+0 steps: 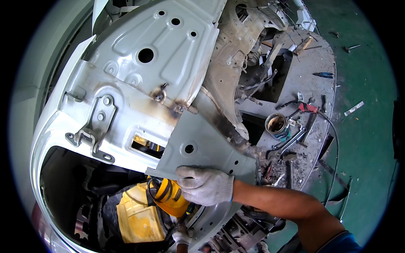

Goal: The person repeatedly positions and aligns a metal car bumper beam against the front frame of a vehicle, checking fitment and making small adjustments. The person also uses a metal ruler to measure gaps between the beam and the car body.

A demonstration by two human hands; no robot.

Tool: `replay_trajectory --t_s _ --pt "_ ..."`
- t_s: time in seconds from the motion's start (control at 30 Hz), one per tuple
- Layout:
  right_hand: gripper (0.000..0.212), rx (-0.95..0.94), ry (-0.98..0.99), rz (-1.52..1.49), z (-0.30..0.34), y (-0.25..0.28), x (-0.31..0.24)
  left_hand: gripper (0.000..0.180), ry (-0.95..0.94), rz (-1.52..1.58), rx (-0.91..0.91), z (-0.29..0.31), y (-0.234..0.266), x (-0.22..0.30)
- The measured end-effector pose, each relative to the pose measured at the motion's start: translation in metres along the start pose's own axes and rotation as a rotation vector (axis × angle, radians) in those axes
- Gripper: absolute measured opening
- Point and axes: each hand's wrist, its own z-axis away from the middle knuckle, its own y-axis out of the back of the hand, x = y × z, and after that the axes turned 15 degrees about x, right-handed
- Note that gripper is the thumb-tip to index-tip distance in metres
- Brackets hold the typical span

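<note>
My right hand [204, 185], in a whitish knit glove, has its fingers curled on the edge of a grey sheet-metal panel [211, 147] with round holes. The panel lies against the pale car body [156, 84], near scorched, blackened spots. Lower down, my left hand [182, 236], also gloved, is partly hidden beside the panel's lower part. Its fingers look closed near a dark, slender tool [190, 209], but what they hold is unclear. Left of it, inside the body opening, are a yellow piece with dark stripes [171, 198] and a worn yellow pad-like piece [139, 215].
A bolted metal hinge [101, 120] sits on the body. On the grey platform [312, 63] at right are an open can [277, 125], wrenches [291, 143], a red-handled tool [308, 108] with a cable, and debris. Pliers [324, 75] lie near its edge, above the green floor [367, 147].
</note>
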Motion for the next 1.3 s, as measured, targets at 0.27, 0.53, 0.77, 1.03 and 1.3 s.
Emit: replay_trajectory --t_s 0.27,0.53,0.77,1.03,1.3 --pt "0.014 0.031 0.038 0.039 0.000 0.000 0.001 0.052 0.079 -0.248 -0.152 0.004 0.015 0.015" --pt "0.018 0.079 0.105 0.128 0.003 -0.008 -0.001 0.051 0.037 -0.213 -0.039 0.008 0.003 0.007" --pt "0.019 0.081 0.079 0.107 0.004 -0.008 -0.003 0.054 0.014 -0.261 -0.083 0.007 0.002 0.005" --pt "0.018 0.078 0.143 0.137 -0.001 -0.007 -0.002 0.054 0.055 -0.256 -0.132 0.005 0.010 0.011" --pt "0.019 0.059 0.141 0.128 -0.007 -0.001 -0.005 0.053 -0.005 -0.204 -0.058 0.007 0.011 0.009"
